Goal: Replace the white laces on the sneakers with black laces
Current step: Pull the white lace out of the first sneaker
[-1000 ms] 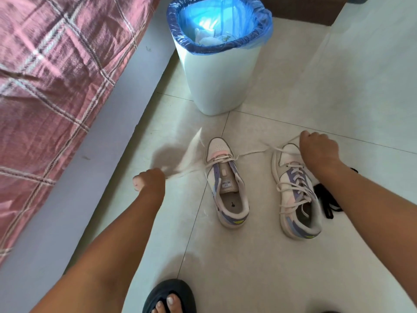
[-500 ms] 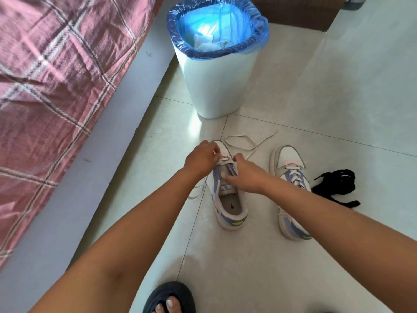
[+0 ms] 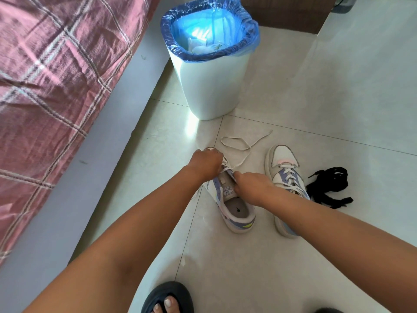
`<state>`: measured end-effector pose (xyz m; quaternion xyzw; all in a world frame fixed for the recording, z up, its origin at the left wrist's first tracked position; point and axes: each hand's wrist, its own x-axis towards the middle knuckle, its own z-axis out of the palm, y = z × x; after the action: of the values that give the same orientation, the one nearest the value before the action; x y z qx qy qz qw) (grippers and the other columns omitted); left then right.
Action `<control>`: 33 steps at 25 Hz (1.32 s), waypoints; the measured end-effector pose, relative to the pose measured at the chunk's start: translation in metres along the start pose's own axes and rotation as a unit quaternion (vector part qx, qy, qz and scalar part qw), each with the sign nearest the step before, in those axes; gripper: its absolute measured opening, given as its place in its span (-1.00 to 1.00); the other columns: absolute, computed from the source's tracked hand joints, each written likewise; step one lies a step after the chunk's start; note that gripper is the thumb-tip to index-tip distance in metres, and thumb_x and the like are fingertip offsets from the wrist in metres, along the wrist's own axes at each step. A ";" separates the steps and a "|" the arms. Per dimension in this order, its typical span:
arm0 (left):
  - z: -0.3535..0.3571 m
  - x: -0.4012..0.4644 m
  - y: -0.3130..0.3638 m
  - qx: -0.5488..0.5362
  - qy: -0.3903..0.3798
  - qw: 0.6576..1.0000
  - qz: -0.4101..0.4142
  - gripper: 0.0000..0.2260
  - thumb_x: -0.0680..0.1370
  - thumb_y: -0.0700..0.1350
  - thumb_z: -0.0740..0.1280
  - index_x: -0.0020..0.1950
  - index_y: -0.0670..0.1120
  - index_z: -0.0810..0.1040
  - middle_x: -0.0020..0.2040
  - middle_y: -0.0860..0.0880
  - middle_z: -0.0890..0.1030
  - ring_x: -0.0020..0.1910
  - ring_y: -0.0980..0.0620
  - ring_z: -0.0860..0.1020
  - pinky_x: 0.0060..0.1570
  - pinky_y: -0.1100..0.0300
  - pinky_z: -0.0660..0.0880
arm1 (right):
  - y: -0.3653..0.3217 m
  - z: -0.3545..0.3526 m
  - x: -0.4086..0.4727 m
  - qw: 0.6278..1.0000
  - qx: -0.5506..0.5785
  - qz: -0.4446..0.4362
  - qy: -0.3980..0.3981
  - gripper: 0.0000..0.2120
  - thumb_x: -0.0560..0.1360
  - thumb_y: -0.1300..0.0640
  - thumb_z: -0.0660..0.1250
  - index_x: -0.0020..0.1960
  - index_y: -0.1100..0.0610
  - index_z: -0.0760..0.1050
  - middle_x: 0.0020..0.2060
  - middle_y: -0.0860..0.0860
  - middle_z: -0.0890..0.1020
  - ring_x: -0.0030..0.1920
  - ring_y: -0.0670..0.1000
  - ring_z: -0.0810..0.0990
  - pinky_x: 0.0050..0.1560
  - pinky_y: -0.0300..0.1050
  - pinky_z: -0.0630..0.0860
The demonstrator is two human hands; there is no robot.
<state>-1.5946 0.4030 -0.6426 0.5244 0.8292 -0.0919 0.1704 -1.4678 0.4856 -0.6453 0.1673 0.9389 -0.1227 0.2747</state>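
Note:
Two white sneakers with lilac panels stand on the tiled floor. The left sneaker (image 3: 234,208) has most of its white lace (image 3: 239,144) pulled out, and the loose part trails in loops on the floor beyond the toe. My left hand (image 3: 206,162) is closed over the toe end, pinching the lace at the lowest eyelets. My right hand (image 3: 250,187) grips the tongue and right edge of that same shoe. The right sneaker (image 3: 285,175) is still fully laced in white. A heap of black laces (image 3: 329,185) lies to its right.
A white bin with a blue liner (image 3: 209,64) stands just beyond the shoes. A bed with a pink plaid cover (image 3: 56,71) runs along the left. My foot in a dark slipper (image 3: 168,299) is at the bottom edge. A wooden cabinet (image 3: 286,12) stands at the back.
A second ago my hands were spread wide, pulling the lace ends apart. Both then came in to the left sneaker, and the freed lace now lies slack on the floor.

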 end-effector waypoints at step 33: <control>-0.175 -0.037 -0.018 -0.748 0.118 0.654 -0.004 -0.74 0.45 -0.33 0.13 -0.38 -0.05 0.40 -0.51 0.01 0.32 -0.48 0.08 0.32 -0.54 0.36 0.21 | 0.020 -0.061 -0.030 0.994 -0.044 0.030 0.097 -0.76 0.56 0.30 0.09 0.22 0.25 0.29 0.05 0.16 0.60 0.02 0.19 0.60 -0.20 -0.04 0.36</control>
<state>-1.6292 0.4223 -0.4677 0.2226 0.6330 0.6210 0.4050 -1.4651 0.5163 -0.5809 0.1940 0.9601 -0.0558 0.1934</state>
